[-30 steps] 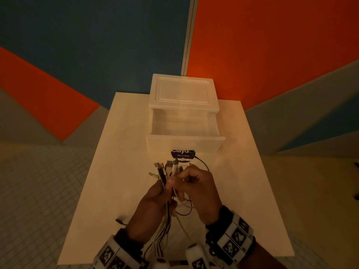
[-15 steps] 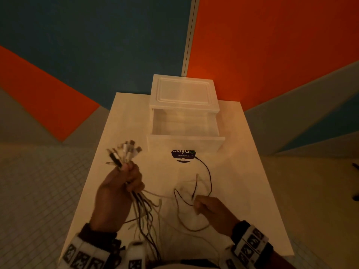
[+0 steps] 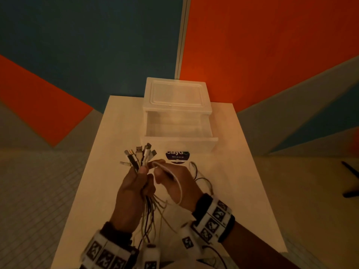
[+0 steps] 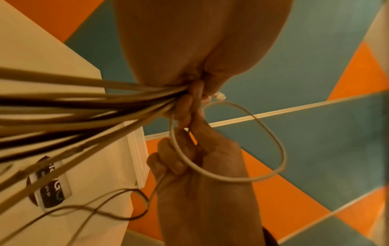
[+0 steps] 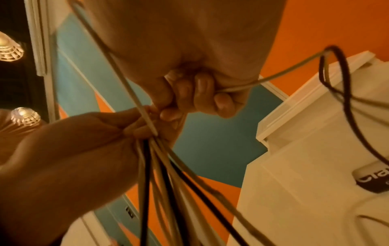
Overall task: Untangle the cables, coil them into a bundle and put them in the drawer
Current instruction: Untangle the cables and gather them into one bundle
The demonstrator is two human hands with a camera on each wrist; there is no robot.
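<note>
My left hand (image 3: 136, 183) grips a bundle of white and black cables (image 3: 138, 156), their plug ends fanned out above the fist and the strands (image 4: 84, 103) hanging below it. My right hand (image 3: 174, 177) sits right beside it, pinching a white cable (image 3: 177, 183) that arcs in a loop (image 4: 273, 149) over the back of the hand. In the right wrist view the curled fingers (image 5: 202, 93) hold that white cable (image 5: 273, 76). More loose cable (image 3: 202, 179) lies on the table (image 3: 108, 152) to the right. The white drawer (image 3: 179, 140) stands open behind the hands.
The drawer unit (image 3: 175, 96) stands at the table's far edge against an orange and blue wall. A dark round sticker (image 3: 176, 156) lies on the table before the drawer front. Tiled floor lies left and right of the narrow table. A dark object (image 3: 351, 179) lies on the floor at far right.
The hands parted, the left carrying the bundle left while the right drew a cable out low on the table. Now the right hand has risen back beside the left with a white loop.
</note>
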